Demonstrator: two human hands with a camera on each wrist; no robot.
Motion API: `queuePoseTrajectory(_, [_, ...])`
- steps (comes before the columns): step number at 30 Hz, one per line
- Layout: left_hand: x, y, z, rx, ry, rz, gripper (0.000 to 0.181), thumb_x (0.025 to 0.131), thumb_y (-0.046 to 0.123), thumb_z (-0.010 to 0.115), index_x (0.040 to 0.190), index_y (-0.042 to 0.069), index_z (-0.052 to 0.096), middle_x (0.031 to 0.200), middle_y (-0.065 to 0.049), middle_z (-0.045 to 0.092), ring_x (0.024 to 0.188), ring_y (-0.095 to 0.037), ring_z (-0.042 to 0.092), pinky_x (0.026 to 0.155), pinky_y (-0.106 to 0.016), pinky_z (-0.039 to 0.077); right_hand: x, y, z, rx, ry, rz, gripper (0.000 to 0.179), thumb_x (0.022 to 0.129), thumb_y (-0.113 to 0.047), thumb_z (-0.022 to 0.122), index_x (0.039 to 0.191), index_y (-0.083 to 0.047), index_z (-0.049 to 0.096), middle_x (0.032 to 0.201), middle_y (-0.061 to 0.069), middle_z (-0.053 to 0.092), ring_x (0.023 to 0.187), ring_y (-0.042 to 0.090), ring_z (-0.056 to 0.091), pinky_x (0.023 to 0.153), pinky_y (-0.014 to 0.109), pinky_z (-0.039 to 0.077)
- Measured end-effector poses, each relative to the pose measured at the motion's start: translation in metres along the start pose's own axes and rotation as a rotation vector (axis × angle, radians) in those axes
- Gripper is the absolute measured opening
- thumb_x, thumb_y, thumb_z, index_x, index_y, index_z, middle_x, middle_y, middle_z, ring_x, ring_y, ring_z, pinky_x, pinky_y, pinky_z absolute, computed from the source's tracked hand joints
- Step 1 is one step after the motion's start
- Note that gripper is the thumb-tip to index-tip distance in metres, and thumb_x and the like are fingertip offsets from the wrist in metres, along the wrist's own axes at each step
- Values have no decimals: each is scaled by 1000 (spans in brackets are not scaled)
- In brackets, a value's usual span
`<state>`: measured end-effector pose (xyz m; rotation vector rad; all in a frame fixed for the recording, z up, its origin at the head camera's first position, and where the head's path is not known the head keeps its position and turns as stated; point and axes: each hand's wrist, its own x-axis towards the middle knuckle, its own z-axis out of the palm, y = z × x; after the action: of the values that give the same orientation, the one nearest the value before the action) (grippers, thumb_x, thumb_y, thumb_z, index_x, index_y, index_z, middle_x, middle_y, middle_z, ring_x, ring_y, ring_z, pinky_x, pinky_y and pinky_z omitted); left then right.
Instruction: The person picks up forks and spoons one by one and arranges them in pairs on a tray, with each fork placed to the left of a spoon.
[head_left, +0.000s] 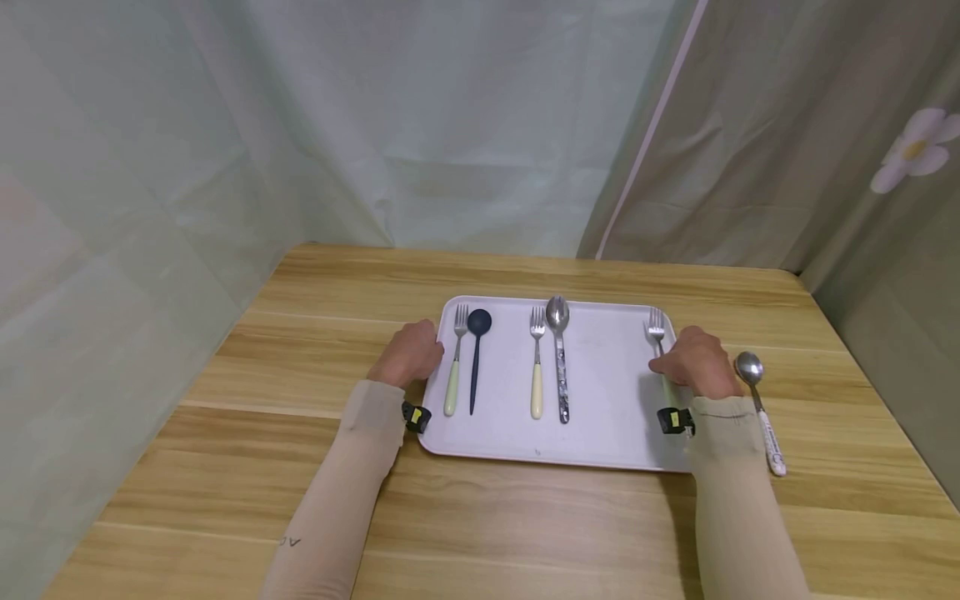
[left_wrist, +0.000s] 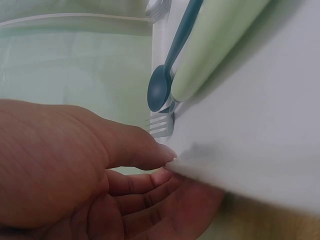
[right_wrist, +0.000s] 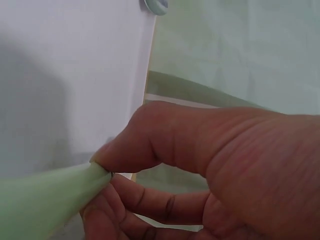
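My left hand (head_left: 408,354) grips the left rim of a white tray (head_left: 607,375), thumb on top and fingers underneath in the left wrist view. Over the tray's right side, my right hand (head_left: 697,362) pinches a fork (head_left: 656,325) by its pale green handle (right_wrist: 45,200). Beside my left hand lie another fork with a green handle (head_left: 452,387) and a dark blue spoon (head_left: 479,322). A cream-handled fork (head_left: 537,392) and a metal spoon with a patterned handle (head_left: 562,383) lie side by side near the tray's middle.
A metal spoon with a white printed handle (head_left: 772,450) lies on the wooden table (head_left: 300,358), right of the tray. Pale curtains (head_left: 480,150) hang behind the table and at its sides.
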<state>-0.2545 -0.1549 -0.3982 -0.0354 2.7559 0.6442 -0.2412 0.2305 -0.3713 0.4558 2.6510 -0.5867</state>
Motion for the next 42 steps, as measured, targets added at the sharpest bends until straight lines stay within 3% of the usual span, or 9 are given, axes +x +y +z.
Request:
queuePoseTrajectory(14, [-1,0,-1,-5,-7,-6,27,106,15,42,106,-4,61,82,-13,62,68,-20,62,56,-24,48,0,-7,3,20,-9,22,41,91,-27,68,101,10,54,84,16,50,74,25,51,62,32,43])
queuePoseTrajectory(42, [-2,1,0,-24,-12,-19,27,106,17,42,108,-3,61,85,-14,63,69,-20,63,57,-24,49,-2,-15,10,-12,7,-34,38,89,-25,70,99,10,57,85,17,54,76,27,54,61,32,45])
